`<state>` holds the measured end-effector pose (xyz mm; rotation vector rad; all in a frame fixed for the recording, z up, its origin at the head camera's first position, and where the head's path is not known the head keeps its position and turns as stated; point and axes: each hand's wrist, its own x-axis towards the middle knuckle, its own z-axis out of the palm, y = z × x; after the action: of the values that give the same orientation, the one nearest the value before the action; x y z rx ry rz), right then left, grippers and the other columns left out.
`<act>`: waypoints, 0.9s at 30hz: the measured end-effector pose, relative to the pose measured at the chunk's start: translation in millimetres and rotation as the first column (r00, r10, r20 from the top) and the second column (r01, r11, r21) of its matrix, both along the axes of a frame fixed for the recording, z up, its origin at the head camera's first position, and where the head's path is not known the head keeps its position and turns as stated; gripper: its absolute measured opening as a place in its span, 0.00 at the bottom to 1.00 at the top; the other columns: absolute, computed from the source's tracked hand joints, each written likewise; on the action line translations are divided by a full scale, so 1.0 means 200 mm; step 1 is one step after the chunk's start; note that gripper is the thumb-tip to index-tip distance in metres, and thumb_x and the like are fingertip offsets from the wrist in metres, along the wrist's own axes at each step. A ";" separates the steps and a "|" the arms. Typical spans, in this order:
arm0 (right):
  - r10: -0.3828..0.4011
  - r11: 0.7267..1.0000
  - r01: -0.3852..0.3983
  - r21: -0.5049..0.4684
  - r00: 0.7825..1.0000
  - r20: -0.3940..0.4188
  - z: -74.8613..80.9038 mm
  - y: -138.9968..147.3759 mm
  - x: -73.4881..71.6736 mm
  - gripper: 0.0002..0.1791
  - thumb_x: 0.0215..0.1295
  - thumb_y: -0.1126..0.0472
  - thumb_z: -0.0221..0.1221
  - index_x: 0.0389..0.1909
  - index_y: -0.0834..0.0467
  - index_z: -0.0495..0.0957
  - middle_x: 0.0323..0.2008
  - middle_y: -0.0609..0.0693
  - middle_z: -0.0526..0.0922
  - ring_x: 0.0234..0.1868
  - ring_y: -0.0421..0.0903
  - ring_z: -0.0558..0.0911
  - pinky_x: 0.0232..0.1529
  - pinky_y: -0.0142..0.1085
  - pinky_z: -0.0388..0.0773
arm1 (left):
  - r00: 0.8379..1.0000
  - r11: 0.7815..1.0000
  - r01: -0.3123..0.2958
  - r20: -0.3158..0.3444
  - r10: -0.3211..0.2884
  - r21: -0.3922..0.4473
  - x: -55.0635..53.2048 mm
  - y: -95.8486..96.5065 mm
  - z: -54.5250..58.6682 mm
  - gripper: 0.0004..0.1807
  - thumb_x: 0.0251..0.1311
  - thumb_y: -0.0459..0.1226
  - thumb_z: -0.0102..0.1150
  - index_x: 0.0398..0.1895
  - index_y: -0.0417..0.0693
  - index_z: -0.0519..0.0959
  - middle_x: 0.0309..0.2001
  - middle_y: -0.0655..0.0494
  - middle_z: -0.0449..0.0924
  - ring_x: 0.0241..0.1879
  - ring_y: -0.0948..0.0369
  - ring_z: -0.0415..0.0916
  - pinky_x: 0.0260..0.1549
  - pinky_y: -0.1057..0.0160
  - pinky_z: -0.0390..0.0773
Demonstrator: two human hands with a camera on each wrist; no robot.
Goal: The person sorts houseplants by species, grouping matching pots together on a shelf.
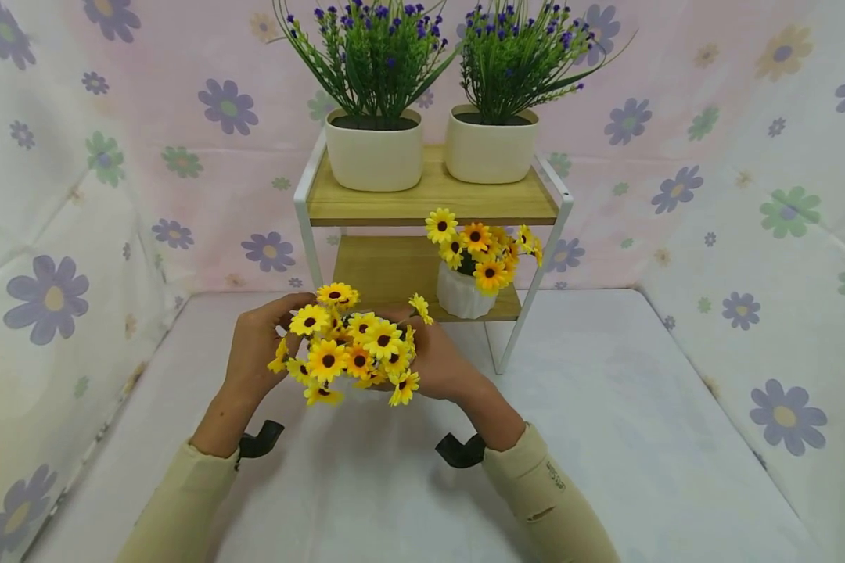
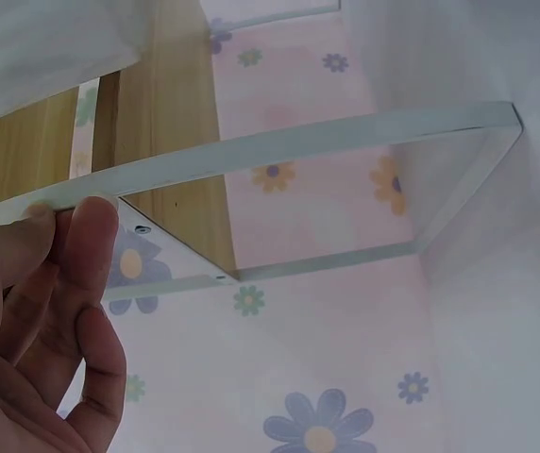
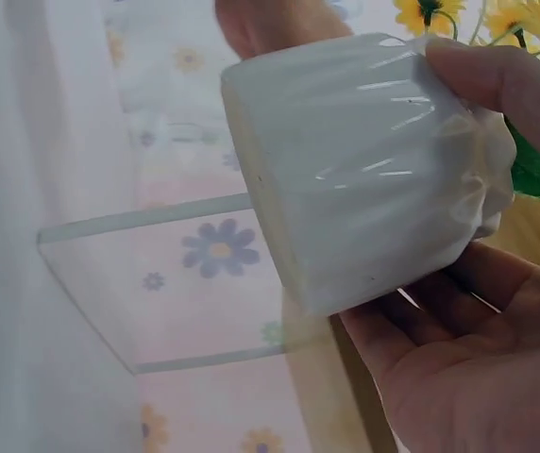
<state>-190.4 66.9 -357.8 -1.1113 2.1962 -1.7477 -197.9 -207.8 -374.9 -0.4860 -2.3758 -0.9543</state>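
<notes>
Yellow artificial sunflowers spread between the two hands and hide their pot in the head view. In the right wrist view that white fluted flowerpot shows its smooth side, and my right hand grips it, thumb on one side and fingers on the other. At the left front of the two-tier shelf, my left hand pinches the white metal leg between thumb and fingertips. A second white pot of sunflowers stands on the lower wooden board, toward its right end.
Two cream planters with purple-flowered greenery stand side by side on the upper board. The shelf stands on a white-covered table, close to the flower-printed backdrop. Printed cloth also flanks both sides.
</notes>
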 end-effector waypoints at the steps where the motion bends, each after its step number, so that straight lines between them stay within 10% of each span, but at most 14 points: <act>1: -0.008 1.000 0.008 -0.016 1.000 -0.001 0.01 0.00 0.00 0.38 0.58 0.69 0.77 0.71 0.59 0.77 0.65 0.49 0.82 0.63 0.44 0.82 0.65 0.41 0.80 | 1.000 1.000 0.001 -0.006 -0.001 0.001 0.00 0.00 0.00 0.19 0.64 0.21 0.65 0.57 0.41 0.86 0.45 0.45 0.90 0.32 0.53 0.84 0.28 0.79 0.75; 8: -0.039 0.985 0.041 -0.167 0.999 0.014 0.03 0.01 -0.01 0.34 0.59 0.74 0.74 0.67 0.61 0.77 0.60 0.53 0.82 0.60 0.50 0.81 0.66 0.45 0.79 | 0.999 0.999 -0.041 0.022 0.040 0.034 0.01 0.02 0.00 0.17 0.68 0.27 0.67 0.59 0.37 0.85 0.51 0.40 0.89 0.45 0.44 0.88 0.51 0.45 0.86; 15: -0.184 0.975 0.178 -0.131 0.982 -0.043 0.03 -0.01 -0.01 0.30 0.62 0.64 0.75 0.65 0.54 0.79 0.56 0.47 0.86 0.53 0.46 0.85 0.56 0.42 0.85 | 0.999 0.998 -0.048 -0.011 0.049 0.029 0.00 0.01 -0.01 0.11 0.71 0.30 0.65 0.54 0.39 0.87 0.33 0.48 0.90 0.27 0.55 0.84 0.27 0.74 0.75; 27: -0.289 0.936 0.257 -0.242 0.951 -0.106 -0.01 -0.05 -0.05 0.31 0.66 0.71 0.70 0.69 0.62 0.72 0.59 0.56 0.83 0.56 0.47 0.83 0.55 0.36 0.82 | 1.000 0.998 0.010 -0.005 -0.010 0.059 -0.01 0.02 -0.01 0.11 0.70 0.28 0.66 0.53 0.43 0.88 0.39 0.49 0.91 0.24 0.60 0.85 0.18 0.70 0.71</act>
<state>-200.7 57.0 -360.4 -1.0408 2.3803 -2.1430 -200.2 -204.1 -376.4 -0.4775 -2.3362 -1.0240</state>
